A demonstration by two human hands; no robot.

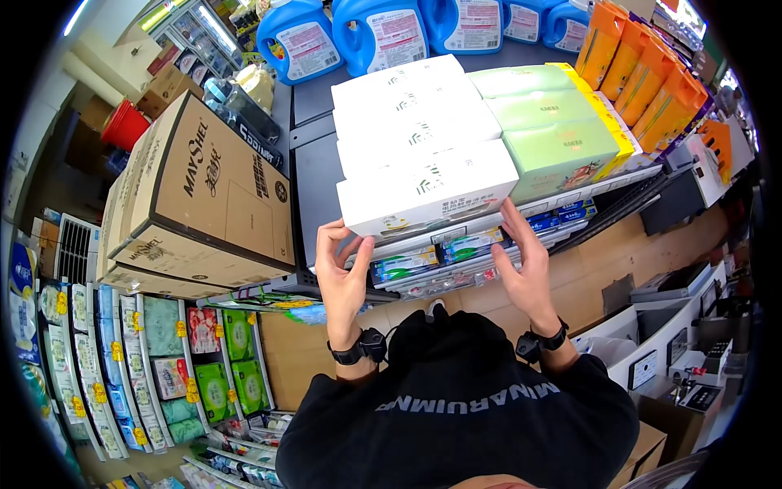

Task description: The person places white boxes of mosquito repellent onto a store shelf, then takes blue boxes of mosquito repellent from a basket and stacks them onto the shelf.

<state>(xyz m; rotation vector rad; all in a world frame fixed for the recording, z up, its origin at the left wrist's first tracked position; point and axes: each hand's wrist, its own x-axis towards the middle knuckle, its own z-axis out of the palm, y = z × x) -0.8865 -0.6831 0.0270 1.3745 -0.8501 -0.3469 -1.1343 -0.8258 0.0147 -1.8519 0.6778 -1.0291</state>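
Observation:
A white carton with dark printing (pixel 428 189) lies at the front of a row of matching white cartons (pixel 411 106) on the shelf. My left hand (pixel 342 273) grips its left front corner, with the fingers at the end and the thumb under the front edge. At the opposite end, my right hand (pixel 525 265) has its fingertips against the lower right corner, with the thumb held away from them. Pale green packs (pixel 562 155) stand right beside the carton. Just below it, small boxes (pixel 472 243) fill a lower shelf with a price rail.
Blue detergent jugs (pixel 391 41) line the back of the shelf. Orange bottles (pixel 652 90) stand at the far right. Large brown cartons (pixel 204 196) are stacked to the left. Racks of packaged goods (pixel 171 367) stand lower left, a counter (pixel 652 326) on the right.

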